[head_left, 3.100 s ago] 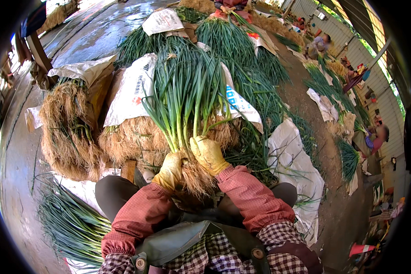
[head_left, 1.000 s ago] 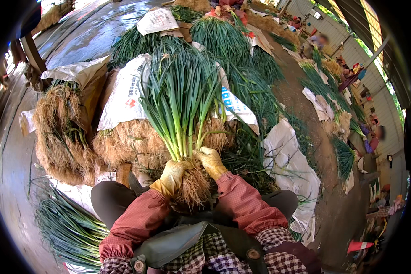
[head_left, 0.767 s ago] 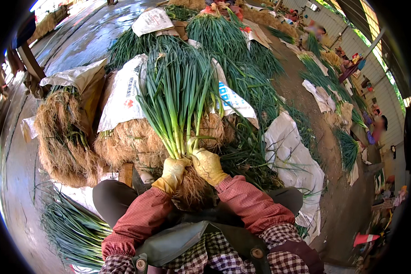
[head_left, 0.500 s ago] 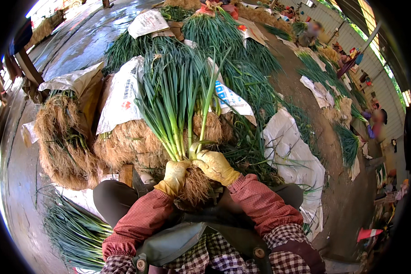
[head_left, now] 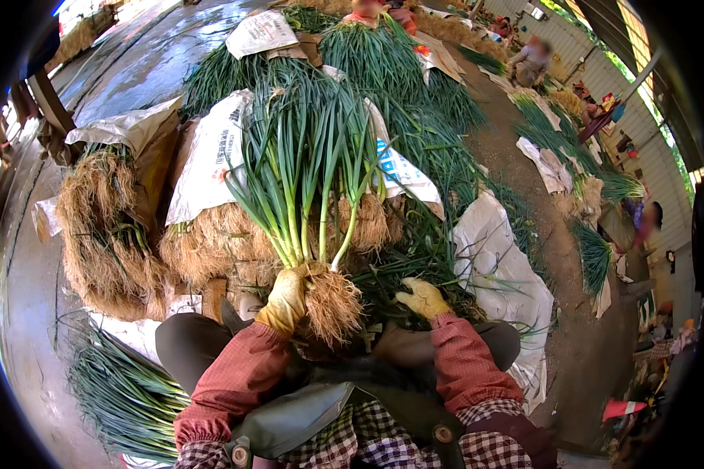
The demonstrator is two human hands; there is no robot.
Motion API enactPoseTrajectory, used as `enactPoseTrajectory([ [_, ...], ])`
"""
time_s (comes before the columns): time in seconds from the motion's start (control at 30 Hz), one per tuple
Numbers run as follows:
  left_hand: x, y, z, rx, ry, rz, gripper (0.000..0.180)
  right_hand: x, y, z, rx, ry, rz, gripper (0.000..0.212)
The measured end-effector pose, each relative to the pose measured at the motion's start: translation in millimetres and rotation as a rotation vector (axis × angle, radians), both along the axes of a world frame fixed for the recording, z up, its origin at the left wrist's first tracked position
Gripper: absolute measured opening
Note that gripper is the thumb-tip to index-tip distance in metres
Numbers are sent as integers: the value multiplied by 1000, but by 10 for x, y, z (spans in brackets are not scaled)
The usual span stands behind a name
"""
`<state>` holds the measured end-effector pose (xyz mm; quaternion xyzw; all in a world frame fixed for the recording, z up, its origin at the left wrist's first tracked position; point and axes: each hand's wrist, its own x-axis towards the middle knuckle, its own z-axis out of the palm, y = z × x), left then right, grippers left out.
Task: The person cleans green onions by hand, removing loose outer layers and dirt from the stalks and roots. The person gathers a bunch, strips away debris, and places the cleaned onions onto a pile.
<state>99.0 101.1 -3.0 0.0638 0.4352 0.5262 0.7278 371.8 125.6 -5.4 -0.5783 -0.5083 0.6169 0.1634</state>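
Note:
My left hand (head_left: 285, 301), in a yellowed work glove, is closed round the lower stalks of a bunch of green onions (head_left: 305, 187). The long leaves fan out upward and away from me, and their brown hairy roots (head_left: 332, 307) stick out to the right of the glove. One pale stalk leans apart at the bunch's right side. To the right, my right hand (head_left: 424, 298), gloved too, is off the bunch with thumb and fingers apart. It hovers over loose green leaves near my right knee, and nothing shows in it.
Rooty onion bundles (head_left: 105, 227) lie at the left, and more (head_left: 219, 242) straight ahead under white sacks (head_left: 205, 160). A leafy pile (head_left: 125, 391) lies by my left knee. At the right a white sheet (head_left: 497, 273) is spread. Other people (head_left: 530, 62) sit farther off.
My right hand has left the base of the bunch and moved right, its fingers opening. My left hand keeps its hold, and more of the roots now show.

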Motion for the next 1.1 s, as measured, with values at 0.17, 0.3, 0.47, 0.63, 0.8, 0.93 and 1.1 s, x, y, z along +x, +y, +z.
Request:
enactPoseTrajectory([
  [0.17, -13, -46, 100, 145, 252, -223, 23, -1088, 319, -34, 8, 275, -20, 51],
  [0.3, -54, -105, 94, 192, 231, -122, 27, -1263, 626, -189, 89, 234, -299, 23],
  [0.47, -204, -185, 289, 271, 303, -178, 22, -887, 703, -157, 99, 131, -210, 26],
  [0.63, -81, -216, 199, 319, 259, -272, 20, -1173, 361, 83, 147, -43, 243, 67],
  [0.8, -75, -176, 291, 183, -111, -191, 24, -877, 561, 30, -45, 698, -124, 47],
  [0.93, -172, -240, 13, 277, -343, -93, 34, -1368, 576, 15, -23, 833, -117, 52],
  [1.1, -86, -180, -91, 444, -464, -101, 45, -1623, 915, -642, 515, 852, 180, 41],
])
